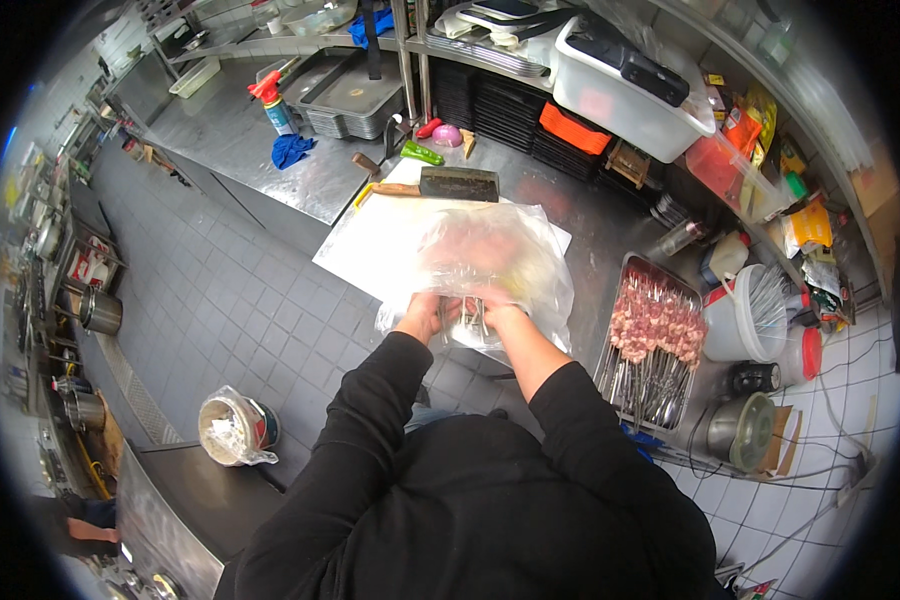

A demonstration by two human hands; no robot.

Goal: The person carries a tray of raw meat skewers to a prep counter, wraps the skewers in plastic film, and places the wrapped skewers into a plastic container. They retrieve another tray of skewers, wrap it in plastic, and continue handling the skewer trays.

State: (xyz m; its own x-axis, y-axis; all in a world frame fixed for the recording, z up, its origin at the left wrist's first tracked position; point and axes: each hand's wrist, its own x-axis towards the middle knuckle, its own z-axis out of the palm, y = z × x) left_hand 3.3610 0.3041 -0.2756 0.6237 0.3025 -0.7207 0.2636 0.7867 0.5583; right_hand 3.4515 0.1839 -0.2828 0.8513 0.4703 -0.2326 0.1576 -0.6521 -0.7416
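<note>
A clear plastic bag (pixel 544 262) lies over the near side of a white cutting board (pixel 360 244). Pinkish meat (pixel 472 236) shows blurred through the plastic. Metal skewer ends (pixel 474 309) stick out at the bag's near side, between my hands. My left hand (pixel 424 313) grips the bundle from the left, and my right hand (pixel 501 316) closes on it from the right; the plastic and skewers hide some fingers. Beyond the bag a cleaver (pixel 459 184) with a wooden handle rests across the board's far part.
To the right, a metal tray (pixel 626 262) holds many raw meat skewers (pixel 656 322), beside a white bucket (pixel 727 322). Peppers (pixel 422 154), a purple onion (pixel 447 136) and stacked baking trays (pixel 356 94) sit behind. A lined bin (pixel 232 427) stands at left; another person's arm (pixel 92 531) shows lower left.
</note>
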